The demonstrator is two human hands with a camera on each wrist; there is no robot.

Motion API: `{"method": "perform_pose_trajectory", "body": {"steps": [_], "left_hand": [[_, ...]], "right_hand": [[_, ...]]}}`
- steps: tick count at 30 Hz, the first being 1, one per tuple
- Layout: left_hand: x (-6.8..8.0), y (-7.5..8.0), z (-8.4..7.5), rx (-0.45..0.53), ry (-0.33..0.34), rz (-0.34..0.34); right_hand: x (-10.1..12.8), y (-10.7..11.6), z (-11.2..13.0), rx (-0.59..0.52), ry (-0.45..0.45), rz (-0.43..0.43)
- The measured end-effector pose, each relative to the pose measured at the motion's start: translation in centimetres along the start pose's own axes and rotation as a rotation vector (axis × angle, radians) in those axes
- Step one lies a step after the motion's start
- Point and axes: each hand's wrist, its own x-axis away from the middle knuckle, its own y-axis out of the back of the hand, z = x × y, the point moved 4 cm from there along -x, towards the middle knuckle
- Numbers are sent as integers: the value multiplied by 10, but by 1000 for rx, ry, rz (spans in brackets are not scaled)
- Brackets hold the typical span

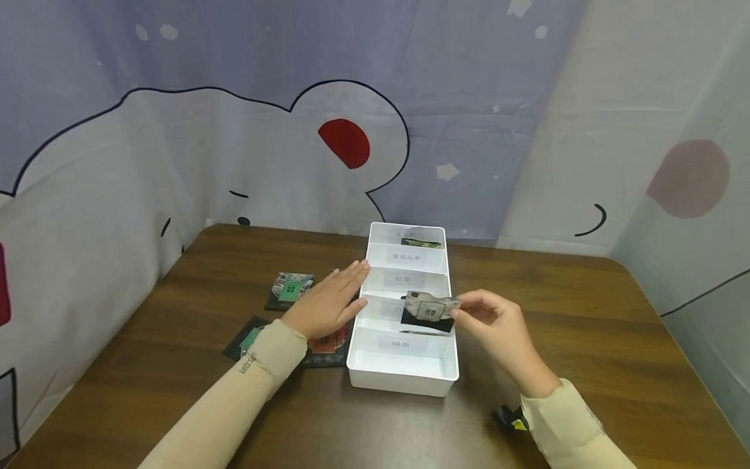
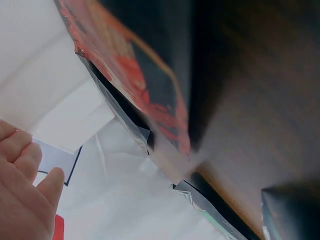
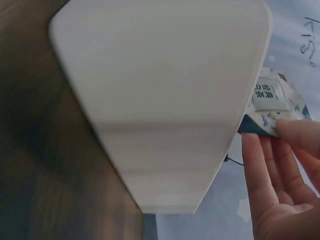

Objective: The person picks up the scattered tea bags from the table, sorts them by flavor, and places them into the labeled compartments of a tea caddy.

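Note:
A long white divided box (image 1: 404, 383) stands on the table, with a printed label on each compartment wall. My right hand (image 1: 498, 332) pinches the right edge of a grey-and-white tea packet (image 1: 430, 306) with a dark lower part, held over the second compartment from the near end. In the right wrist view, thumb and fingers grip the packet (image 3: 272, 97) just beyond the box's rim. My left hand (image 1: 328, 299) lies along the box's left rim, fingers straight and thumb apart. Beneath its wrist is a red-labelled tea packet (image 1: 328, 345), partly covered by the arm.
Two green-labelled packets (image 1: 290, 290) lie left of the box, one partly behind the left sleeve. A green-and-yellow packet (image 1: 420, 243) stands in the farthest compartment. A small black item with a yellow patch (image 1: 506, 418) lies by the right sleeve. A patterned curtain hangs behind the table.

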Motion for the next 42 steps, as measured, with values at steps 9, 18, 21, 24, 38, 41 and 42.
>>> {"method": "perform_pose_trajectory", "body": {"steps": [9, 18, 21, 24, 38, 41, 42], "left_hand": [[0, 1, -1, -3, -1, -1], [-1, 2, -1, -5, -3, 4], [-2, 1, 0, -13, -4, 1], [-2, 1, 0, -20, -2, 3], [-1, 2, -1, -3, -10, -13], [-1, 2, -2, -2, -11, -17], [0, 2, -2, -2, -12, -17]], "right_hand": [[10, 3, 2, 165, 144, 75], [16, 2, 2, 310, 349, 152], [16, 2, 1, 320, 368, 173], [16, 3, -1, 327, 366, 189], [12, 6, 2, 427, 464, 113], [10, 7, 0, 481, 465, 95], [10, 7, -1, 503, 457, 96]]}}
